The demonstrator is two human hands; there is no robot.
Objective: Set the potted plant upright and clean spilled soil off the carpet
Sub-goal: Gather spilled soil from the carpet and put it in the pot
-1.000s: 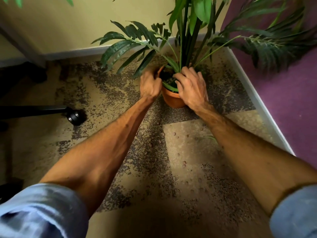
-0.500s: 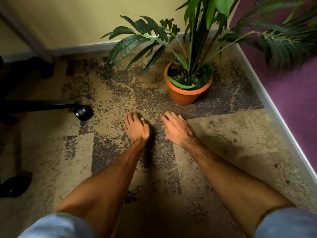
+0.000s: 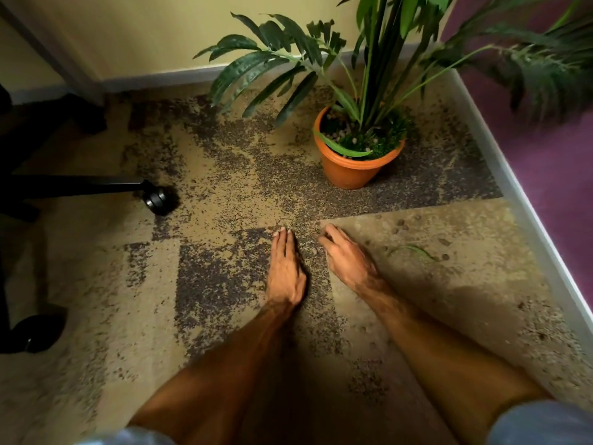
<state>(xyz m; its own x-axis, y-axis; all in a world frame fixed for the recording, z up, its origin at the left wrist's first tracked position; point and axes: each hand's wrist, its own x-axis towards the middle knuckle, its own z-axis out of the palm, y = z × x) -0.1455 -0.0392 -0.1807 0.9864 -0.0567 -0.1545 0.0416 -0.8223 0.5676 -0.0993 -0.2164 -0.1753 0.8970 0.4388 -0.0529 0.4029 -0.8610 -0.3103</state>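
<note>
The terracotta pot (image 3: 351, 170) stands upright near the corner, its green plant (image 3: 375, 75) rising out of it with long leaves spreading left and right. Small brown soil pellets (image 3: 401, 223) lie scattered on the patterned carpet (image 3: 96, 284) in front of the pot. My left hand (image 3: 285, 271) rests on the carpet on its edge, fingers straight and together, holding nothing. My right hand (image 3: 346, 255) lies palm down beside it with fingers slightly curled, and one pellet (image 3: 314, 251) sits between the two hands. A loose green leaf (image 3: 414, 250) lies to the right.
An office chair's black leg and caster (image 3: 157, 199) reach in from the left, with another caster (image 3: 32, 329) lower down. A white skirting board (image 3: 526, 200) and purple wall close off the right side; a yellow wall (image 3: 144, 33) stands behind.
Both hands let go of the pot's rim and came back toward me onto the carpet. The left hand has since turned onto its edge with its fingers drawn together.
</note>
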